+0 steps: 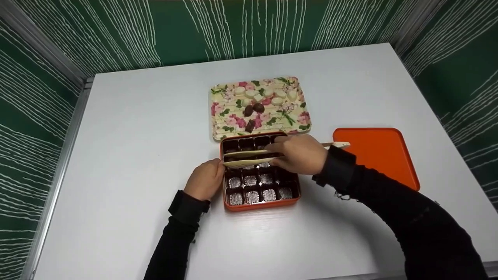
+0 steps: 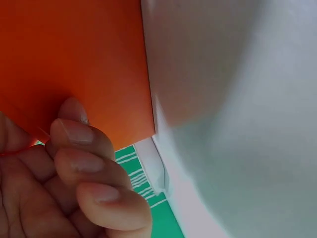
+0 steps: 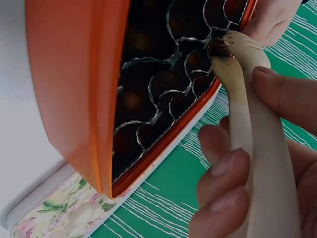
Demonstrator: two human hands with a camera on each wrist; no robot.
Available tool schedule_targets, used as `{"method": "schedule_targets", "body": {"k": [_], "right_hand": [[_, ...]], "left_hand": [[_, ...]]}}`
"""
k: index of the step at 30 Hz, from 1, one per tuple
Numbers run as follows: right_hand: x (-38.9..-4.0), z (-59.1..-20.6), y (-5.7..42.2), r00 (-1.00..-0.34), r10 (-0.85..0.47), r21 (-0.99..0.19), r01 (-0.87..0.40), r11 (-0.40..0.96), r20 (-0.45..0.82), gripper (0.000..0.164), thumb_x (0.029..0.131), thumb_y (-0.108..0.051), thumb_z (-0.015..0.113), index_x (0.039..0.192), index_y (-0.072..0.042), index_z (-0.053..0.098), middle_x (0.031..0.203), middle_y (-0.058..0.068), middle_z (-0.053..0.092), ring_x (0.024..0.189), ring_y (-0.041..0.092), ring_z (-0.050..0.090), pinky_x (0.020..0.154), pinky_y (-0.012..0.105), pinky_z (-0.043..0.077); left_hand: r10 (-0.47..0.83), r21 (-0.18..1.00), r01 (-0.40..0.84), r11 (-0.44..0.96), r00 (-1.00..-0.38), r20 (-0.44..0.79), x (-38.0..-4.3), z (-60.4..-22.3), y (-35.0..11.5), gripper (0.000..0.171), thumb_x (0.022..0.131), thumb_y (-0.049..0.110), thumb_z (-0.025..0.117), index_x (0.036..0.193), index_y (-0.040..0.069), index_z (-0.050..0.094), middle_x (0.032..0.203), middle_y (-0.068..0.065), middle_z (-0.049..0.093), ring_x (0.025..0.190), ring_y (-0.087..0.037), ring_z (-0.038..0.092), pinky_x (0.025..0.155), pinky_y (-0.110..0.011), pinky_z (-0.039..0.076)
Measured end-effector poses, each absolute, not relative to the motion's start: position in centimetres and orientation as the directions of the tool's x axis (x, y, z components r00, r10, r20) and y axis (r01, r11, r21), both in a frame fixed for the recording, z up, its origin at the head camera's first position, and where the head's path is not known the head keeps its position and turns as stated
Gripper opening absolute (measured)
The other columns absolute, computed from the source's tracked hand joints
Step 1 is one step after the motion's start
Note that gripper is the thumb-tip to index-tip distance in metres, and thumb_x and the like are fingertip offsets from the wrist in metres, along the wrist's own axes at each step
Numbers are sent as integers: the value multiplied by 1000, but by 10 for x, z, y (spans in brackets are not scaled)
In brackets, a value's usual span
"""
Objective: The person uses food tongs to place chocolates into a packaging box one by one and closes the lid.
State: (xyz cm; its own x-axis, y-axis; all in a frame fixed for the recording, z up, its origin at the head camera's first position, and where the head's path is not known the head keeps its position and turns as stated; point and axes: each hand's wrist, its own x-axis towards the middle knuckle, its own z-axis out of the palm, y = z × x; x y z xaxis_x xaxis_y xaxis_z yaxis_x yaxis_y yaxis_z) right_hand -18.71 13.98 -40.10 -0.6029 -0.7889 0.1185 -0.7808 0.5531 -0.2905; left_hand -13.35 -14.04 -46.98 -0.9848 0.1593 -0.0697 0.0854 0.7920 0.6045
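Observation:
An orange box with a dark compartment insert lies on the table. Cream-coloured tongs are gripped in my right hand, thumb on one side and curled fingers on the other. Their tips reach over the box's left compartments; something dark brown shows between them, though I cannot tell whether it is pinched. At the box's left side, my left hand holds the edge, with a fingertip against the orange wall in the left wrist view. My right hand hides part of the compartments.
Behind the box stands a floral tray bearing several white chocolates and a few brown ones. To the right lies an orange lid. Green walls with white streaks bound the white table.

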Motion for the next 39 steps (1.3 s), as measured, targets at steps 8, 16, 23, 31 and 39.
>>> {"method": "schedule_targets", "body": {"k": [8, 16, 23, 31, 39], "right_hand": [[-187, -396, 137, -594, -798, -264, -790, 553, 105, 35, 89, -21, 80, 119, -3, 74, 87, 10, 67, 65, 24, 62, 59, 41, 51], [-189, -392, 134, -601, -798, -263, -779, 569, 51, 36, 89, -21, 79, 120, -4, 74, 84, 8, 65, 59, 20, 57, 55, 39, 50], [-190, -391, 134, -607, -794, -270, -770, 579, 28, 38, 89, -21, 79, 123, -4, 73, 84, 8, 63, 56, 19, 53, 51, 38, 47], [-193, -388, 133, -606, -796, -274, -765, 583, -4, 41, 90, -23, 78, 125, -3, 72, 93, 12, 68, 67, 24, 62, 59, 42, 53], [-196, -387, 134, -595, -804, -289, -770, 568, 5, 40, 91, -24, 78, 125, -4, 72, 94, 11, 68, 69, 25, 64, 61, 43, 54]], "left_hand": [[171, 687, 37, 726, -977, -128, -136, -471, -145, 35, 110, 23, 38, 79, 12, 51, 68, -2, 42, 69, -25, 54, 70, -42, 47], [176, 750, -11, 662, -970, -169, -138, -470, -151, 34, 109, 25, 39, 83, 12, 57, 67, 1, 37, 69, -20, 49, 73, -38, 44], [172, 756, -25, 654, -968, -180, -138, -470, -151, 36, 110, 26, 39, 82, 12, 56, 68, 1, 38, 68, -20, 48, 72, -37, 43], [183, 750, -4, 662, -969, -167, -138, -471, -151, 34, 110, 25, 40, 82, 12, 56, 67, 1, 38, 69, -20, 49, 72, -38, 44], [175, 736, -8, 677, -969, -172, -137, -471, -151, 34, 110, 25, 39, 83, 12, 56, 67, 1, 37, 67, -20, 46, 70, -38, 43]]}}
